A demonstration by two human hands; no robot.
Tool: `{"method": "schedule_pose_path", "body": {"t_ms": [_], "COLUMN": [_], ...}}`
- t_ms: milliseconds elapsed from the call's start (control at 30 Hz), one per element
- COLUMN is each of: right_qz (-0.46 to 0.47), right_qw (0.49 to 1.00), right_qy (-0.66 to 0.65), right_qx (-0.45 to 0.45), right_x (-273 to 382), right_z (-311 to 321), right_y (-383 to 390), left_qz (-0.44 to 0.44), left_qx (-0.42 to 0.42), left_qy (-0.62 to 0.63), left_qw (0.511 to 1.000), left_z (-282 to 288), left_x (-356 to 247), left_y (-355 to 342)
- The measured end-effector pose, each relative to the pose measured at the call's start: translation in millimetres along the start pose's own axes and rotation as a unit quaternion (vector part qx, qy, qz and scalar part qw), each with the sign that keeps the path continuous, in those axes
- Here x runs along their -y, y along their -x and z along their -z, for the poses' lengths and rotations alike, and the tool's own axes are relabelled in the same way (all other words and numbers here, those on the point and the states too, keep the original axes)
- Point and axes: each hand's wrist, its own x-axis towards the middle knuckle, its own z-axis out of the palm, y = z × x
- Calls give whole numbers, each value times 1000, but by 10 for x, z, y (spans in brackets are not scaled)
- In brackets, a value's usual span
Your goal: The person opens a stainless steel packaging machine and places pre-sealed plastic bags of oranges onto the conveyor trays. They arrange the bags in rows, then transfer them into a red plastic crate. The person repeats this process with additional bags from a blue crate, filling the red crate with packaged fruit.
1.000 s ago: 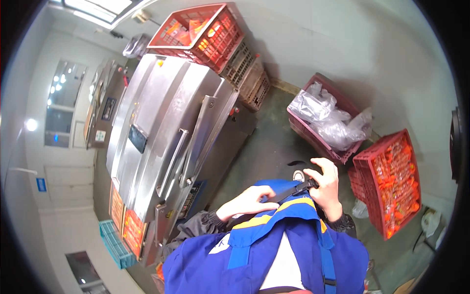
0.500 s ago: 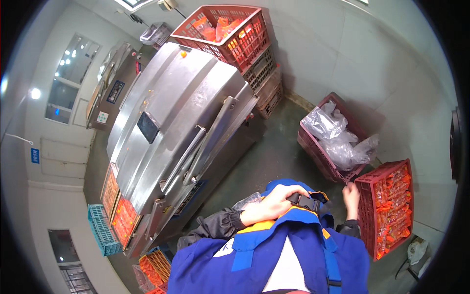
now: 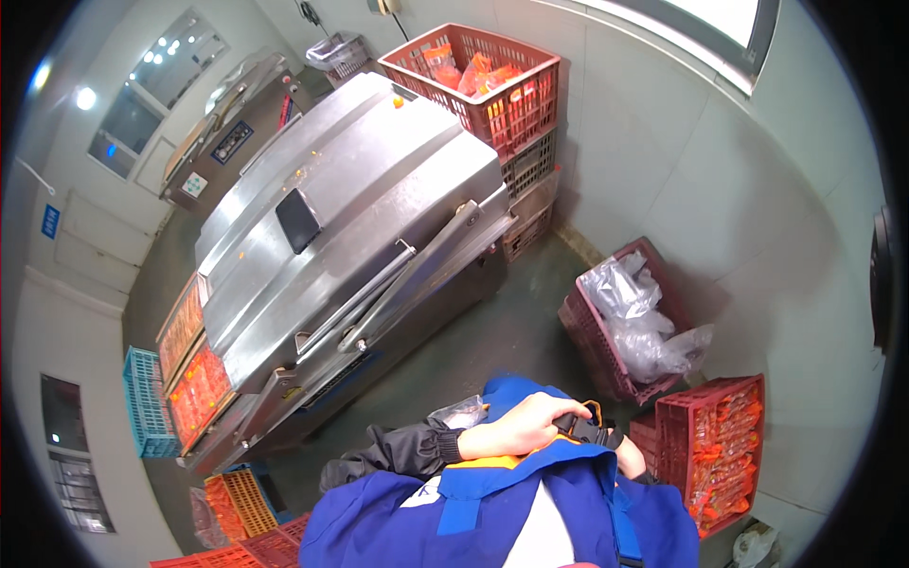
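Observation:
At my waist, my left hand [image 3: 516, 426] is closed, its fingers wrapped on a black plastic buckle [image 3: 589, 431]. The buckle sits at the top edge of the blue garment [image 3: 407, 516] with yellow trim that I wear. My right hand [image 3: 631, 458] is right beside the buckle, on its right side. Its fingers are mostly hidden behind the buckle and strap, so their hold cannot be made out. A blue strap [image 3: 625, 530] runs down the garment below that hand. Black sleeve [image 3: 393, 450] covers my left forearm.
A large steel machine [image 3: 331, 208] stands ahead left, a phone-like dark slab [image 3: 298, 221] on its lid. Stacked crates [image 3: 511, 123] stand behind it. To the right are a maroon crate [image 3: 597, 355] of clear plastic bags and a red crate [image 3: 672, 454] of orange packets. A blue crate [image 3: 150, 402] stands far left.
My right hand has moved left from beside the red crate to the buckle. My left hand keeps its hold on the buckle. The whole view has shifted and tilted.

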Motion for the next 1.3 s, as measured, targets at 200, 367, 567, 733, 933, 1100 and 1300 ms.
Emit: {"method": "schedule_pose_path", "body": {"t_ms": [200, 367, 567, 733, 933, 1100, 1300], "right_qz": [26, 47, 102, 144, 174, 187, 193], "right_qw": [1000, 999, 994, 986, 975, 963, 955], "right_qy": [7, 2, -16, -33, -45, -51, -36], "right_qx": [3, 11, 36, 73, 131, 188, 223], "right_x": [104, 109, 60, 63, 96, 166, 301], "right_z": [283, 367, -3, -279, -519, -695, -739], "right_y": [221, 287, 138, 11, -76, -120, -185], "left_qz": [3, -97, -14, 46, 11, 75, -21], "left_qx": [14, -35, 9, 52, 4, 17, -1], "left_qy": [-5, -23, -37, -42, -45, -58, -12], "left_qw": [1000, 994, 999, 997, 999, 995, 1000], "left_z": [-133, -270, -267, -301, -387, -302, -304], "left_x": [191, 295, 197, 117, 243, 120, 343], "left_y": [-60, -74, 7, 26, 86, 106, 73]}}
